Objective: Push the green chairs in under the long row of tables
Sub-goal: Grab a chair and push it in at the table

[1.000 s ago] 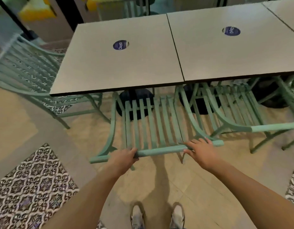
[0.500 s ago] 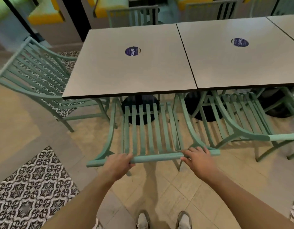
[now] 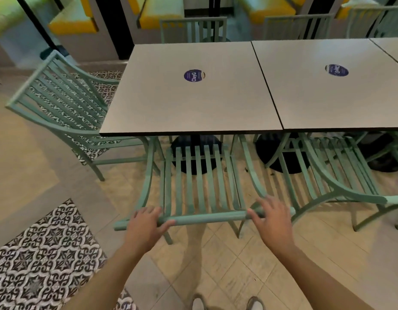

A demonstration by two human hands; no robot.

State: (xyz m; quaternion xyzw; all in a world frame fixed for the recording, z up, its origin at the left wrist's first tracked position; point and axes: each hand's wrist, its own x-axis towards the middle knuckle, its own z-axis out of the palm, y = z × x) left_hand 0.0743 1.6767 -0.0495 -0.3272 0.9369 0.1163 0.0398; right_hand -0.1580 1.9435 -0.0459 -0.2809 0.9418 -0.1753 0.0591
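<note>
Your left hand (image 3: 146, 227) grips the chair's top rail (image 3: 204, 217); right hand (image 3: 273, 222) rests there, fingers relaxed. Seat part-way under the counter (image 3: 193, 104). The end chair (image 3: 59, 104) stands out, not yet pushed in.

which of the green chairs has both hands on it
The middle chair: the left hand and right hand are on its top rail. The left and right chairs are untouched.

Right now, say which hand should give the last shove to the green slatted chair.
Left hand: it grips the green slatted chair's top rail, thumb under. The right hand only rests there, fingers spread.
</note>
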